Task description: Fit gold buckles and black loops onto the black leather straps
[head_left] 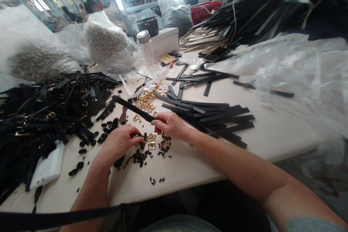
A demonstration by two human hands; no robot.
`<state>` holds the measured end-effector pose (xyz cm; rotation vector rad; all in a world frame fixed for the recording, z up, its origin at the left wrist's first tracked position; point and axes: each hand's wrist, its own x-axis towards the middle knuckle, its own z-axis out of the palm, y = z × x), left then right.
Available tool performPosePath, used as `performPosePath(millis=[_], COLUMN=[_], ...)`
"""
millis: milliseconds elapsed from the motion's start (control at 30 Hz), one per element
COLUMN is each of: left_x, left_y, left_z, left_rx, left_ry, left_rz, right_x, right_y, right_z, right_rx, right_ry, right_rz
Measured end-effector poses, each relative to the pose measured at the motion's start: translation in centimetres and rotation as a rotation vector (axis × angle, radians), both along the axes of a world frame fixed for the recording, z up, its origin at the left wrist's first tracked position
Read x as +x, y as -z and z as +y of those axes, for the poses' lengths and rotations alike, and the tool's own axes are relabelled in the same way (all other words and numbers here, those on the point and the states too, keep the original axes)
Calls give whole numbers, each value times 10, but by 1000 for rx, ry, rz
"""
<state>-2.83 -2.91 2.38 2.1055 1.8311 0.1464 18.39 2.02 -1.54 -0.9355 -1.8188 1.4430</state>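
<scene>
My right hand is closed on the near end of a long black strap that slants up and to the left over the table. My left hand is curled, its fingertips pinched among small black loops and gold buckles lying on the white table. What the left fingertips hold is too small to make out. More gold buckles lie in a heap just behind the strap.
A big pile of finished black straps with gold buckles fills the left. Loose black straps lie to the right. Plastic bags of parts, a clear bottle, a white box and crumpled plastic sheeting stand behind.
</scene>
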Motion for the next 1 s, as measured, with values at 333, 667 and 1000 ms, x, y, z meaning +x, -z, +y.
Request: performPosePath(millis=[333, 667, 1000], left_x=[2, 20, 26], left_y=[12, 13, 19], left_z=[5, 7, 14], left_rx=[185, -54, -152], left_ry=[-234, -406, -614], left_rz=[-329, -1230, -1500], right_x=[0, -3, -3], right_y=[-7, -4, -4], right_z=[-3, -6, -7], right_rx=[-26, -5, -5], right_ry=[12, -11, 11], right_rz=[2, 30, 71])
